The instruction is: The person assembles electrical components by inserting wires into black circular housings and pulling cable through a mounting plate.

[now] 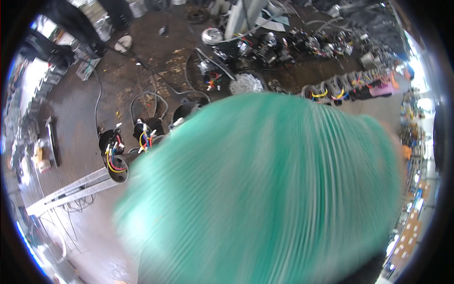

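A large blurred sheet of green and pale striped cloth (265,189), seemingly a sleeve or garment very close by, covers the middle and lower right. Neither of my hands can be made out, and whatever lies behind the cloth is hidden. Left of it, black round housings (109,141) with red, yellow, blue and white wires stand at the bench edge. Another open cylinder (118,171) with coloured wires sits at the end of two pale metal bars (71,189).
The dark, worn workbench (75,128) carries loose grey cables (99,94) and a hammer-like tool (51,142). Farther back are a bag of shiny pieces (246,84), metal parts (269,45) and a row of wired rings (338,87). Another person (390,85) is at the far right.
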Demonstrator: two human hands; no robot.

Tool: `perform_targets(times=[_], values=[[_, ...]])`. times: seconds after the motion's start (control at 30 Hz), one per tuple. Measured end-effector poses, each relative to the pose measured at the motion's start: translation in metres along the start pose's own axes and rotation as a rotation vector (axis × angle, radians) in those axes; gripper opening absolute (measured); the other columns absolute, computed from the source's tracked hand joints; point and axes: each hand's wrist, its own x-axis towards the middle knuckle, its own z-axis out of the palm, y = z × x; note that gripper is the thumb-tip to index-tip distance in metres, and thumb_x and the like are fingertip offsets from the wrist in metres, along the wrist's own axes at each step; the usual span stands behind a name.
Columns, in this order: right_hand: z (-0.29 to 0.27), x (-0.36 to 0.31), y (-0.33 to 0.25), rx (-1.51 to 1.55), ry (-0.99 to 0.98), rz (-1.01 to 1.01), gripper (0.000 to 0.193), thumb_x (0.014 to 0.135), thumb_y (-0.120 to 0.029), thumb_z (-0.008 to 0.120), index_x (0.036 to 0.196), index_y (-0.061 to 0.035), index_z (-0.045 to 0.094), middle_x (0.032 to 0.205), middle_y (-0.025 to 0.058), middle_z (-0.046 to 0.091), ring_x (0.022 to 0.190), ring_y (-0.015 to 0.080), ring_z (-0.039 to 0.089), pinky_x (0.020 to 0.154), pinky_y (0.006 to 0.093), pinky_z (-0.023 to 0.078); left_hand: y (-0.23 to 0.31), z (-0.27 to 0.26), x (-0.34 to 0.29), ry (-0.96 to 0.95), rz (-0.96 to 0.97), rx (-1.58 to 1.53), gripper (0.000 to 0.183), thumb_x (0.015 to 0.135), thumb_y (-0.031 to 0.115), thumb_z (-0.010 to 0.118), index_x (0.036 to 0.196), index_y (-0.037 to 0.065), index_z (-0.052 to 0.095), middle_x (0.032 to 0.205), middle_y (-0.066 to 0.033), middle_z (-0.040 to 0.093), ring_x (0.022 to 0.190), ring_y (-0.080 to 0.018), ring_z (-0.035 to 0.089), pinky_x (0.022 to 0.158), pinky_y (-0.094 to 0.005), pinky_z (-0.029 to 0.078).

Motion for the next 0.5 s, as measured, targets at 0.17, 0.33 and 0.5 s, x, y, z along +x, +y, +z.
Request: perform_targets(times=[0.17,0.33,0.5], values=[[0.016,-0.005,-0.001,-0.117,-0.01,0.083,0.023,0.091,-0.022,0.076,0.107,-0.0067,0.068,0.085,0.0126,0.069,0.081,0.0361,0.07,0.073,0.0482,0.056,-0.014,-0.001,0.003,0.712,0.655,-0.299,0.034,0.079,0.003,0.074,0.111,0.012,0.067,0.113,-0.015,0.064,0.11,-0.0425,0.061,0.106,-0.0594,0.045],[0.027,-0.014,-0.002,-0.17,-0.003,0.15,0.021,0.09,-0.021,0.076,0.101,-0.0064,0.068,0.082,0.0122,0.068,0.079,0.0352,0.068,0.071,0.0476,0.055,-0.012,-0.003,-0.006,0.682,0.686,-0.225,0.02,0.086,0.005,0.072,0.105,0.009,0.067,0.115,-0.0183,0.064,0.113,-0.0447,0.061,0.1,-0.0589,0.047],[0.037,-0.009,-0.002,-0.188,-0.029,0.158,0.019,0.089,-0.021,0.077,0.096,-0.006,0.068,0.079,0.0118,0.067,0.077,0.0344,0.067,0.07,0.0471,0.054,-0.015,-0.004,-0.004,0.704,0.664,-0.276,0.023,0.082,0.009,0.077,0.102,0.011,0.068,0.112,-0.0149,0.066,0.11,-0.0424,0.062,0.094,-0.0559,0.05]])
